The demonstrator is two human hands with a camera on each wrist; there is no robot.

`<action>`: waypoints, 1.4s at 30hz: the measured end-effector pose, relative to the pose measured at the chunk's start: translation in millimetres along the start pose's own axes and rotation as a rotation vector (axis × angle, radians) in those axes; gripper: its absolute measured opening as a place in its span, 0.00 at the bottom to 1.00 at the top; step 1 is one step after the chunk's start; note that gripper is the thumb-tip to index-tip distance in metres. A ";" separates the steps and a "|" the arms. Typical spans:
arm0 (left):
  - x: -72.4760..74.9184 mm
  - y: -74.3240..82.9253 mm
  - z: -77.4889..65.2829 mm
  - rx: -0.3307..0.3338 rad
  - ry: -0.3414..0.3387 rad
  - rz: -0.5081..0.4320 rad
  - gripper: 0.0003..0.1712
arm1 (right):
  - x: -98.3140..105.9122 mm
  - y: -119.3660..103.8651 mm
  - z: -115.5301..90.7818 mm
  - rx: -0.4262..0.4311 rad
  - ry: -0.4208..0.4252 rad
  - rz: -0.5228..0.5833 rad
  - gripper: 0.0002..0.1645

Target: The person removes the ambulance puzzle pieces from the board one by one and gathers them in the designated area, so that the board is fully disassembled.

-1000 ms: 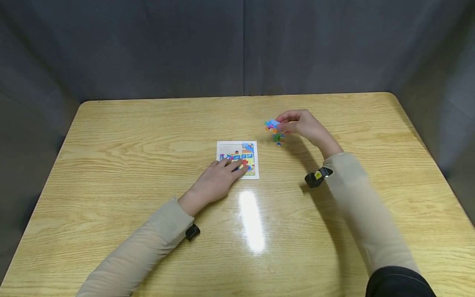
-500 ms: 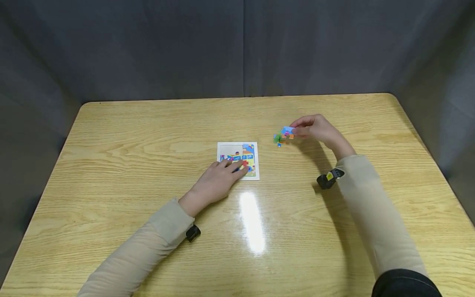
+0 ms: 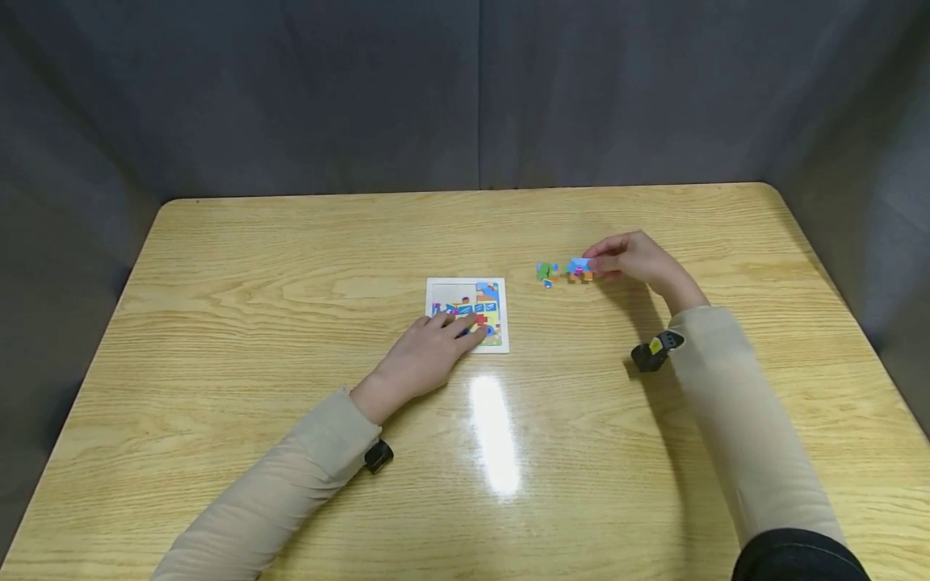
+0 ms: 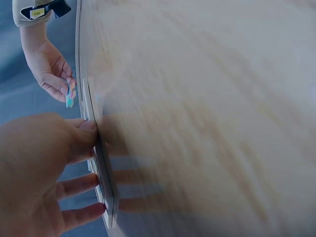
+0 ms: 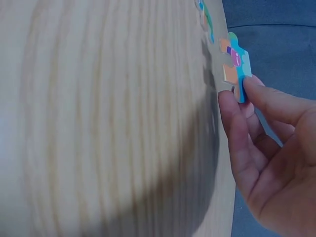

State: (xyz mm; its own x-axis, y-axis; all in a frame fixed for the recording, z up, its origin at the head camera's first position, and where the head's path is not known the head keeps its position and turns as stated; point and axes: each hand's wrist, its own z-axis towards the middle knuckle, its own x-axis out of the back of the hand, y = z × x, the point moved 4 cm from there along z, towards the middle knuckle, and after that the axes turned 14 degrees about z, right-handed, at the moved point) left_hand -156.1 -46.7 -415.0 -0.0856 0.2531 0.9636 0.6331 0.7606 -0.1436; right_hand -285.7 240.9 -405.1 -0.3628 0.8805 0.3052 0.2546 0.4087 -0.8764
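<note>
Both hands [image 3: 421, 355] [image 3: 643, 262] reach forward, one pinching a piece [image 3: 579, 269].

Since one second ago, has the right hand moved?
Yes: in the head view, the right hand has shifted toward the table's right edge and slightly away from its far edge.

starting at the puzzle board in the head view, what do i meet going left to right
puzzle board → green puzzle piece → blue puzzle piece → right hand pinching that blue piece
</note>
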 end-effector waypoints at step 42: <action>-0.6 -0.1 0.1 -0.005 0.033 0.021 0.26 | -2.0 5.0 7.7 -0.007 0.062 -0.118 0.21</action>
State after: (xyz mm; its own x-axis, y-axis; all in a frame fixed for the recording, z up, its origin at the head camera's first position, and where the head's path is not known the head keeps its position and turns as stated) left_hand -156.1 -46.8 -415.5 -0.0469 0.2494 0.9673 0.6383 0.7523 -0.1630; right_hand -290.6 239.3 -413.0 -0.3349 0.8393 0.4282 0.2199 0.5115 -0.8307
